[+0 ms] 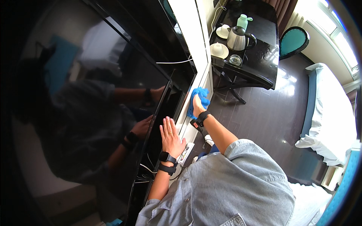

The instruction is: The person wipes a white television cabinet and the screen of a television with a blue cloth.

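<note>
My right hand (198, 106) presses a bunched blue cloth (200, 92) against the white ledge or panel (195, 124) beside a black stand. Part of the cloth is hidden under the palm. Flat on the glossy black stand (167, 111) rests my left hand (171, 140), fingers straight and nothing in its grasp. A large dark screen (99, 118), apparently a television, stands left of both hands and mirrors my arms and shirt. Close to my left wrist lies a white power strip (186, 154).
Cables (145, 178) run behind my left forearm. On a black desk (260, 66) stand a steel kettle (236, 39), a green bottle (242, 22), white cups on saucers (218, 50) and a glass ashtray (235, 60). A teal-backed chair (293, 42) and white-covered bed (333, 113) are at right.
</note>
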`<state>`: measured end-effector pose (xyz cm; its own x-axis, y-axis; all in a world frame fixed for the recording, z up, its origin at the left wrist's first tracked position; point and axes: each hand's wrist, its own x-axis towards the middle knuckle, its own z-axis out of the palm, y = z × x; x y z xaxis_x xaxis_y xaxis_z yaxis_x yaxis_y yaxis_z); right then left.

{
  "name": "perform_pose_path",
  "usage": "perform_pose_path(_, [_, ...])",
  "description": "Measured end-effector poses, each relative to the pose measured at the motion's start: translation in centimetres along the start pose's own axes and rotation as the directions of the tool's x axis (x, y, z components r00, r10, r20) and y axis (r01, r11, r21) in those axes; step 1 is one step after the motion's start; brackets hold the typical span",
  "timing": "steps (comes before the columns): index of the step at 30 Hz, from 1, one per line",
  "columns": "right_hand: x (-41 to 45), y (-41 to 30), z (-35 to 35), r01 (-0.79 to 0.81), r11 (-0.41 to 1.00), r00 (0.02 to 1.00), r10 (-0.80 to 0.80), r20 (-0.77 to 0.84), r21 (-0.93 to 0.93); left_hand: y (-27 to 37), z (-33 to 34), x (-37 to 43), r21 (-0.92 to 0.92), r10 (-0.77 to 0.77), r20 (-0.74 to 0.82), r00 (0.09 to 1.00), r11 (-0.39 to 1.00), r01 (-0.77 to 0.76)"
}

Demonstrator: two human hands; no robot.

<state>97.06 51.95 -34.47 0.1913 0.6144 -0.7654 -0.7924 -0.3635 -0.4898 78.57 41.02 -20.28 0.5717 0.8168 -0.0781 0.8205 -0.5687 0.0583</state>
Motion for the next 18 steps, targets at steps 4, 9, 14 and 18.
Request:
perform_pose_path(4, [1.5,3.1,-2.8,-0.073,0.997,0.979,0.064,0.191,0.037,0.9,-0.5,1.0,-0.005,0.032,-0.013,0.999,0.999,-0.032])
perform_pose_path(9, [-3.4,3.5,-0.5,0.051,0.998,0.971,-0.042,0.234,-0.033,0.0,-0.1,0.1,0.001,0.012,-0.007,1.000,1.000,-0.012])
perform_pose_path(14, [-2.9,-1.1,0.5,0.111,0.984,0.938,-0.151,0.312,0.142,0.1,-0.4,0.1,0.009,0.016,0.004,1.000,1.000,-0.016])
perform_pose_path(18, [0.8,-4.9,0.0,0.109,0.993,0.961,-0.096,0.260,-0.034,0.3,-0.1,0.4,-0.009,0.014,0.003,1.000,1.000,-0.014])
